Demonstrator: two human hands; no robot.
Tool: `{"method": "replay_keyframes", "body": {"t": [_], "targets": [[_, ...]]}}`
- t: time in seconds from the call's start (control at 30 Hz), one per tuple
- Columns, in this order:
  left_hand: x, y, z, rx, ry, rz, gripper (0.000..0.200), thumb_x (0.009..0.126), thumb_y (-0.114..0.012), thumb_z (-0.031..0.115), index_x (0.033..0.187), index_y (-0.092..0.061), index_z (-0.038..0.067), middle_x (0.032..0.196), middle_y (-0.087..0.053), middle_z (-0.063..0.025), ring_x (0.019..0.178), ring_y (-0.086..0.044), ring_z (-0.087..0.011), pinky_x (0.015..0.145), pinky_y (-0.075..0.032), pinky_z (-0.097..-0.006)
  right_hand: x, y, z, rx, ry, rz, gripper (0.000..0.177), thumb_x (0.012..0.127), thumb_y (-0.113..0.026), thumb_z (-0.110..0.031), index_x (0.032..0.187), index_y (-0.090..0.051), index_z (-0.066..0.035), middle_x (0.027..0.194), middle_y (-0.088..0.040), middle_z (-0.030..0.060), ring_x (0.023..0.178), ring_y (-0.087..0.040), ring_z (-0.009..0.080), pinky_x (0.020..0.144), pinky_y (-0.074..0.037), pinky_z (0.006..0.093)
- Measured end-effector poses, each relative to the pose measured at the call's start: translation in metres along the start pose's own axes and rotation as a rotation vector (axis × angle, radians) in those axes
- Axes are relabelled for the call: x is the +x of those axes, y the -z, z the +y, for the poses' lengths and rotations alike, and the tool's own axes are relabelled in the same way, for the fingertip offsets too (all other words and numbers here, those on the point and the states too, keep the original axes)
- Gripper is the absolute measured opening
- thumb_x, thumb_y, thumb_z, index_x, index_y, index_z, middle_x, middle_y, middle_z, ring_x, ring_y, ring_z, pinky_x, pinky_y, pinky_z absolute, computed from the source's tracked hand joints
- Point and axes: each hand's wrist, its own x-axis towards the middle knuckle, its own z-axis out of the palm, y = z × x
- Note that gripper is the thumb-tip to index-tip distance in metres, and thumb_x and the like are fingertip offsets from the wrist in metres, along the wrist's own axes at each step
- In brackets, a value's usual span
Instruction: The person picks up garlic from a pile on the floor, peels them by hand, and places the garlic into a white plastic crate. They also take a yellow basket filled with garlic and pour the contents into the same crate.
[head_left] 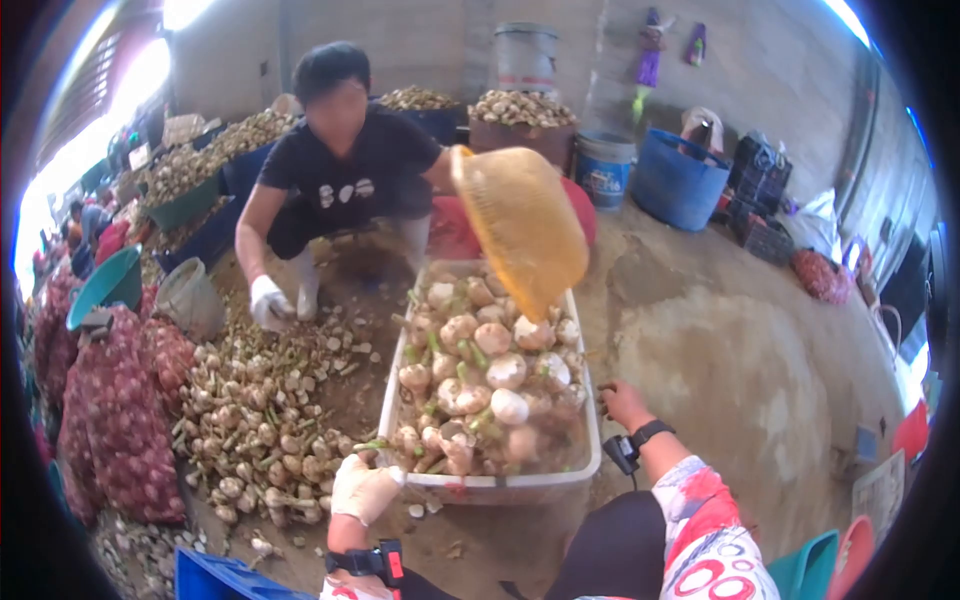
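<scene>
A white plastic crate (391, 388) filled with garlic bulbs (507, 370) stands on the floor in front of me. My left hand (362, 490), in a pale glove, is closed at the crate's near left corner, its thumb along the rim. Beside the right rim is my right hand (627, 406), bare, with fingers loosely bent and apart and nothing seen in them. Over the crate's far right part, a person opposite holds a tilted yellow basket (525, 225), its lower edge close to the bulbs. That person's gloved hand (270, 303) hangs above the floor pile.
Loose garlic (270, 430) is heaped on the floor left of the crate. Filled red net sacks (125, 420) stand farther left, near a green basin (108, 285). Behind are a blue tub (680, 180) and a paint bucket (603, 170). A blue crate (230, 578) lies at the lower left.
</scene>
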Motion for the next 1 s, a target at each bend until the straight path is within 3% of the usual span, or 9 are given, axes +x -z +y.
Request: {"method": "replay_keyframes", "body": {"t": [0.07,0.17,0.27,0.3,0.4,0.7,0.87,0.93,1.0], "targets": [[0.005,-0.005,-0.012,0.015,-0.049,-0.021,0.064,0.065,-0.073,0.030,0.115,-0.061,-0.008,0.089,-0.069,-0.0198,0.084,-0.068,-0.0235,0.077,-0.052,-0.0322,0.004,0.000,0.006,0.021,0.020,0.032,0.030,0.087,-0.049,-0.016,0.108,-0.068,-0.007,0.071,-0.069,0.0127,0.060,-0.067,0.0205,0.062,-0.053,0.0356],[0.002,-0.004,-0.007,0.093,-0.118,0.017,0.065,0.064,-0.072,0.032,0.113,-0.062,-0.009,0.091,-0.069,-0.0217,0.086,-0.068,-0.0249,0.079,-0.052,-0.0331,0.012,-0.008,0.015,-0.053,0.154,0.121,0.027,0.084,-0.051,-0.015,0.101,-0.070,-0.007,0.086,-0.070,0.0173,0.080,-0.067,0.0324,0.072,-0.053,0.0403],[0.007,-0.004,-0.008,0.100,-0.054,-0.046,0.065,0.064,-0.072,0.032,0.114,-0.062,-0.009,0.088,-0.069,-0.0214,0.083,-0.069,-0.0248,0.077,-0.052,-0.0330,-0.016,0.003,-0.028,-0.120,0.257,0.262,0.023,0.083,-0.053,-0.015,0.096,-0.070,-0.008,0.092,-0.068,0.0182,0.088,-0.064,0.0372,0.077,-0.051,0.0426],[0.005,-0.004,-0.001,0.109,-0.069,-0.050,0.065,0.064,-0.072,0.032,0.114,-0.062,-0.009,0.088,-0.069,-0.0214,0.083,-0.069,-0.0248,0.077,-0.052,-0.0330,-0.025,0.006,-0.040,-0.110,0.252,0.275,0.023,0.083,-0.053,-0.015,0.096,-0.070,-0.008,0.092,-0.068,0.0182,0.088,-0.064,0.0372,0.077,-0.051,0.0426],[-0.005,-0.006,0.009,0.118,-0.049,0.009,0.062,0.064,-0.072,0.031,0.112,-0.063,-0.008,0.084,-0.069,-0.0187,0.078,-0.067,-0.0239,0.074,-0.052,-0.0331,-0.034,0.002,-0.066,-0.069,0.535,0.437,0.020,0.084,-0.054,-0.015,0.094,-0.069,-0.009,0.092,-0.067,0.0169,0.087,-0.063,0.0359,0.075,-0.051,0.0428],[0.003,-0.011,-0.002,0.120,-0.112,0.037,0.058,0.063,-0.072,0.033,0.108,-0.066,-0.004,0.083,-0.069,-0.0170,0.079,-0.067,-0.0245,0.074,-0.052,-0.0333,-0.060,-0.001,-0.113,-0.099,0.815,0.255,0.016,0.081,-0.064,-0.021,0.092,-0.070,-0.011,0.089,-0.065,0.0096,0.083,-0.062,0.0309,0.073,-0.051,0.0393],[0.004,-0.012,-0.008,0.049,-0.078,0.010,0.058,0.062,-0.073,0.032,0.107,-0.066,-0.003,0.084,-0.069,-0.0148,0.077,-0.066,-0.0218,0.073,-0.052,-0.0326,-0.062,-0.013,-0.116,-0.139,0.800,0.239,0.018,0.078,-0.069,-0.025,0.088,-0.070,-0.010,0.084,-0.063,0.0095,0.082,-0.062,0.0299,0.073,-0.051,0.0380],[0.004,-0.012,-0.007,0.032,-0.114,0.016,0.046,0.070,-0.074,0.020,0.106,-0.065,-0.006,0.086,-0.068,-0.0072,0.075,-0.061,-0.0109,0.069,-0.051,-0.0268,-0.061,-0.015,-0.116,-0.173,0.794,0.261,0.019,0.078,-0.070,-0.027,0.086,-0.070,-0.010,0.083,-0.062,0.0097,0.082,-0.062,0.0299,0.072,-0.051,0.0383],[0.003,-0.011,-0.005,0.041,-0.116,0.005,0.045,0.070,-0.074,0.020,0.106,-0.065,-0.006,0.085,-0.068,-0.0070,0.074,-0.061,-0.0108,0.068,-0.050,-0.0269,-0.063,-0.017,-0.121,-0.181,0.781,0.251,0.018,0.078,-0.070,-0.026,0.085,-0.070,-0.010,0.082,-0.062,0.0100,0.081,-0.061,0.0299,0.072,-0.051,0.0386]]}}
